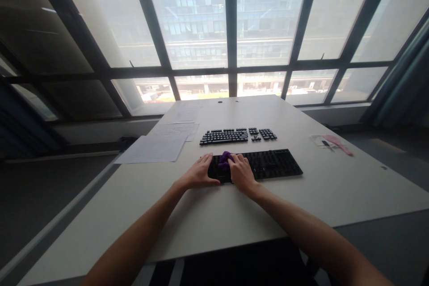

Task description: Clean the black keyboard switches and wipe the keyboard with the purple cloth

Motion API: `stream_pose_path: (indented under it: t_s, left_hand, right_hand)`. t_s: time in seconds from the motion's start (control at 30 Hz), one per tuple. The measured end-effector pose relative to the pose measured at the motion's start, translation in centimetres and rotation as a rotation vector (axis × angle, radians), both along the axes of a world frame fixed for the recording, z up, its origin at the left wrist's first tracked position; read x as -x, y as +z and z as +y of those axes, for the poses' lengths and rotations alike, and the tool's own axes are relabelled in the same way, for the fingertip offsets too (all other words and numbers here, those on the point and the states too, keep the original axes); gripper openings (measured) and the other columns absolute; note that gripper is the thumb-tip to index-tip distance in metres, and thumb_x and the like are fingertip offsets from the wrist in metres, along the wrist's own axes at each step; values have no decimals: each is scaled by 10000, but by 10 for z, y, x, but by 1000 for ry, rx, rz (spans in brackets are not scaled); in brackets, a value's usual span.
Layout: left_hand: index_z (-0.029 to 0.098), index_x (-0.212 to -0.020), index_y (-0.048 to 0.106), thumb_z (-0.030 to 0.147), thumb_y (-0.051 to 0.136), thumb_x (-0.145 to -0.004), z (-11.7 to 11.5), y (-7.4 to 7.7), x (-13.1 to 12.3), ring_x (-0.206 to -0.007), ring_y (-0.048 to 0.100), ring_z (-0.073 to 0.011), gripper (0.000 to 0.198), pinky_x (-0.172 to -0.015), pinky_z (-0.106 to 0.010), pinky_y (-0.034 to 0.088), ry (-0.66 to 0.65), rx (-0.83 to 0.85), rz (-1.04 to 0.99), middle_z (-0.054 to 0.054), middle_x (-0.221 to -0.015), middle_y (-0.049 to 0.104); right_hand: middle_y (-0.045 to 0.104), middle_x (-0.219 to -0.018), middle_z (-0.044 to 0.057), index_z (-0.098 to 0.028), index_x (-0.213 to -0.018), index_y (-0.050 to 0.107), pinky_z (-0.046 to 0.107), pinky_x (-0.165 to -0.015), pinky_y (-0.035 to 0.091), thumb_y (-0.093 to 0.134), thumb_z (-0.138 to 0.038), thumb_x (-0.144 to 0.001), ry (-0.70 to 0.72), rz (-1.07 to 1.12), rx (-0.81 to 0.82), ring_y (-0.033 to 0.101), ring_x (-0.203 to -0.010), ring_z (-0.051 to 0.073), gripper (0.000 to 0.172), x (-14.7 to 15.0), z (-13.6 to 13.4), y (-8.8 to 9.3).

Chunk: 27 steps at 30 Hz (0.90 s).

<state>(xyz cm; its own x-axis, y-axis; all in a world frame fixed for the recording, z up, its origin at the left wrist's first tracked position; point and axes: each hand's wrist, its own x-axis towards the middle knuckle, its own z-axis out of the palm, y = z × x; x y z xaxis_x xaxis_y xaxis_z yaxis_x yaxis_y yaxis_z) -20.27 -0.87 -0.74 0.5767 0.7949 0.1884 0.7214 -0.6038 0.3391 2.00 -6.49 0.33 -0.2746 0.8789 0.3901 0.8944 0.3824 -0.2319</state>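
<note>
A black keyboard base (276, 164), seemingly with its keycaps off, lies flat on the white table in front of me. My left hand (199, 173) grips its left end, thumb along the near edge and fingers toward the far corner. A crumpled purple cloth (224, 160) is bunched in the fingers of my right hand (241, 172), pressed on the left part of the base. Just behind, loose black keycaps (224, 136) are laid out in keyboard order, with the number pad block (267, 134) at the right.
Printed paper sheets (154, 148) lie on the table's left side. To the right are a pink tool (337, 144) and a small dark tool (326, 144) beside clear plastic. Large windows (199, 22) rise behind the white table (187, 228).
</note>
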Motion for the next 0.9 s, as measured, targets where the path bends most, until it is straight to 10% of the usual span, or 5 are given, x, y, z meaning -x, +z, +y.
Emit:
stream_pose_path:
  t_s: [0.23, 0.37, 0.5, 0.7, 0.9]
  left_hand:
    - [168, -1541, 268, 670, 772, -619, -3, 3, 2, -1457, 242, -416, 1165, -1172, -567, 236, 18, -7, 71, -217, -1568, 299]
    - [239, -1536, 295, 573, 501, -925, -14, 3, -15, -1472, 243, -352, 726, -1165, -616, 168, 39, -78, 20, -156, -1573, 325]
    - [331, -1460, 426, 401, 423, -1004, -23, 6, -37, -1413, 370, -310, 461, -1152, -676, 34, 16, -169, -60, -81, -1455, 518]
    - [232, -1036, 693, 338, 546, -950, -29, 20, -41, -1023, 627, -221, 201, -968, -409, 489, -44, -168, -407, -77, -1084, 664]
    - [232, -1025, 650, 245, 650, -872, -47, 36, -45, -929, 610, -186, 154, -868, -337, 520, 13, -168, -594, -37, -992, 617]
  right_hand:
    - [674, -1241, 55, -239, -1245, 650, 356, -998, 386, 438, -330, -1012, 170, 288, -74, 547, -1145, 222, 328, -21, 3, 6]
    - [651, -1266, 124, -176, -1313, 595, 417, -1024, 344, 511, -233, -952, -88, 284, -61, 517, -1198, 275, 375, -20, 10, 3]
    - [691, -1103, 100, -201, -1176, 658, 439, -1030, 336, 581, -186, -895, -44, 283, -15, 564, -1121, 266, 293, -20, 12, 2]
    - [650, -1002, 53, -206, -1036, 674, 292, -868, 479, 568, -129, -870, 252, 571, -37, 622, -950, 187, 211, -24, 1, 19]
    - [684, -945, 47, -193, -958, 695, 324, -855, 507, 596, -199, -858, 283, 859, -4, 642, -913, 198, 140, -29, -1, 30]
